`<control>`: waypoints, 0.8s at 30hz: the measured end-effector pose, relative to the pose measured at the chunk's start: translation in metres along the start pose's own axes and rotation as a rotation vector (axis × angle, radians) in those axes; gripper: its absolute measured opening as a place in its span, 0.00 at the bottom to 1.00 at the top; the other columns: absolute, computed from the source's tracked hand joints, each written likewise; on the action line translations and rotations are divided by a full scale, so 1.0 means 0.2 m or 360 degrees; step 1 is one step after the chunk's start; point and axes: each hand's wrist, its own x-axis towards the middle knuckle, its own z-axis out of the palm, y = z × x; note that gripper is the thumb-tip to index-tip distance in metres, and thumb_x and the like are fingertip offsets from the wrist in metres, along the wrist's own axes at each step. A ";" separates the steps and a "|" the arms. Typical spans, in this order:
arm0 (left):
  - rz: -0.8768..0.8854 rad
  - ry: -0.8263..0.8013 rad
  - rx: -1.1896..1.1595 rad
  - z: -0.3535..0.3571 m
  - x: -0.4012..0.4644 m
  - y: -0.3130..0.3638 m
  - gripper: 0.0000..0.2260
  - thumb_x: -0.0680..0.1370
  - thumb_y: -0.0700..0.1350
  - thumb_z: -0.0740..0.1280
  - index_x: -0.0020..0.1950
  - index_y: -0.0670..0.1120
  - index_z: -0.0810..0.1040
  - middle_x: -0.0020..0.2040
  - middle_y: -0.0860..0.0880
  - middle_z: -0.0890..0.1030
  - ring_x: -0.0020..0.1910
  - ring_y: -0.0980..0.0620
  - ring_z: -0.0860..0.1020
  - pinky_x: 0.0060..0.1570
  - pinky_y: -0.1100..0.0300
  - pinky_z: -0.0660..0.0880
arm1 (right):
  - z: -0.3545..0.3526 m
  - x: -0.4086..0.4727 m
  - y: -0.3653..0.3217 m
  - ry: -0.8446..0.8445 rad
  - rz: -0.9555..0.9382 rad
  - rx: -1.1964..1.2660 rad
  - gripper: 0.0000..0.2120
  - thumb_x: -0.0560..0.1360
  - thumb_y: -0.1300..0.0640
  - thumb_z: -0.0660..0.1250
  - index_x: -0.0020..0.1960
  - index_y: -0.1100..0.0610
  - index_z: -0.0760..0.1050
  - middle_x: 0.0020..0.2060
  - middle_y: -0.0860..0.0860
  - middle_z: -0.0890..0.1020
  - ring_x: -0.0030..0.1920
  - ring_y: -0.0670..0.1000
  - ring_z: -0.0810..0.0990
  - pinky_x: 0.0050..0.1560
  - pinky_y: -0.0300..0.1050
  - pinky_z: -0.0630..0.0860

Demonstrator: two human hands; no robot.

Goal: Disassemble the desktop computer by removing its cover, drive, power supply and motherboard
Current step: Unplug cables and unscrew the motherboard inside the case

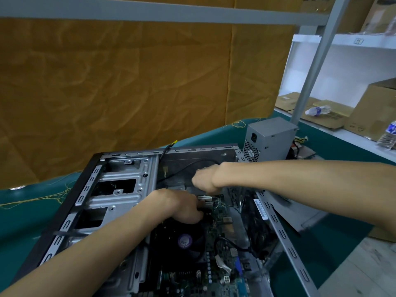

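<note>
Open case (120, 185) lies flat, long axis running away from the camera. Left hand (182, 209) grip pinches the motherboard (216, 230); right hand (205, 179) curled just beyond, grip contents unclear.

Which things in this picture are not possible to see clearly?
Head view only:
- What the right hand holds: hidden by its curled fingers.
- Left hand fingertips: hidden behind the hand, over the motherboard.
- The motherboard's near part: cut off by the bottom edge.
- The fan label text: too small.

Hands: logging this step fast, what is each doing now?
Left hand: fingers curled down onto the motherboard; grip hidden.
Right hand: fisted, contents unclear.
</note>
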 end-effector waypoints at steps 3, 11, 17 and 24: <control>-0.0012 -0.0016 -0.0011 0.00 0.00 0.00 0.25 0.83 0.59 0.53 0.81 0.60 0.58 0.80 0.49 0.64 0.77 0.45 0.65 0.73 0.48 0.65 | -0.05 0.02 -0.05 -0.0107 -0.0031 -0.0195 0.16 0.72 0.67 0.76 0.32 0.59 0.72 0.31 0.51 0.76 0.28 0.48 0.72 0.20 0.40 0.68; -0.0027 0.0007 0.0012 0.00 0.00 0.00 0.25 0.83 0.59 0.52 0.81 0.59 0.58 0.80 0.48 0.63 0.76 0.44 0.66 0.72 0.48 0.66 | 0.05 -0.01 0.04 0.0092 0.0006 0.0151 0.16 0.72 0.73 0.64 0.30 0.58 0.66 0.30 0.53 0.68 0.40 0.55 0.68 0.30 0.45 0.63; -0.0039 0.0007 0.0013 0.00 0.00 0.00 0.25 0.83 0.60 0.53 0.80 0.59 0.61 0.79 0.48 0.65 0.75 0.44 0.67 0.71 0.48 0.67 | 0.03 0.03 0.00 0.0066 0.0024 0.0097 0.13 0.72 0.73 0.67 0.33 0.60 0.72 0.33 0.53 0.76 0.36 0.55 0.74 0.27 0.42 0.66; -0.0009 0.0018 0.0043 0.00 -0.01 0.01 0.25 0.84 0.58 0.53 0.81 0.60 0.56 0.81 0.49 0.61 0.78 0.44 0.63 0.74 0.50 0.64 | 0.04 0.00 0.04 0.0061 0.0070 0.0187 0.12 0.73 0.70 0.66 0.33 0.60 0.72 0.32 0.53 0.72 0.38 0.56 0.73 0.28 0.41 0.64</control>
